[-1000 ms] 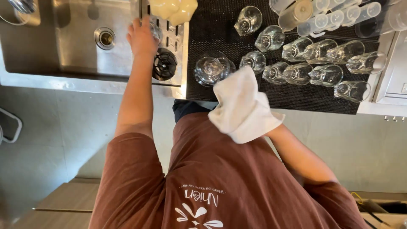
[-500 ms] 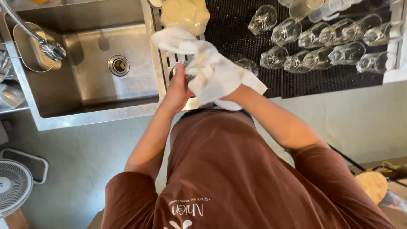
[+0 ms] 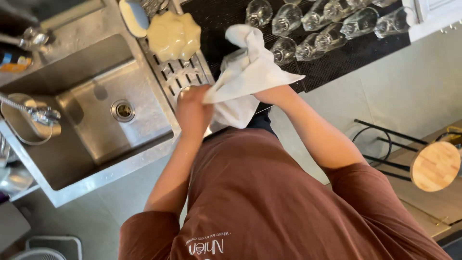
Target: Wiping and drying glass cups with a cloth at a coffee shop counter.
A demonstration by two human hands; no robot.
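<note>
My left hand (image 3: 192,113) is closed around a small object over the edge of the slotted steel drainer (image 3: 175,79). It looks like a glass, but the hand and cloth hide most of it. My right hand (image 3: 270,95) grips a white cloth (image 3: 250,72). The cloth bunches up over this hand and presses against what the left hand holds. Both hands meet just in front of my brown shirt. Several clear glasses (image 3: 308,29) lie on a black mat (image 3: 380,45) beyond the cloth.
A steel sink (image 3: 96,110) with a drain lies to the left, a spray faucet (image 3: 41,115) at its edge. A cream flower-shaped item (image 3: 173,34) rests on the drainer. A round wooden stool (image 3: 435,166) stands at right and a fan (image 3: 41,253) at lower left.
My left hand came back from the drainer by the sink toward my body. The right hand brought the cloth over to meet it, and the view shifted right.
</note>
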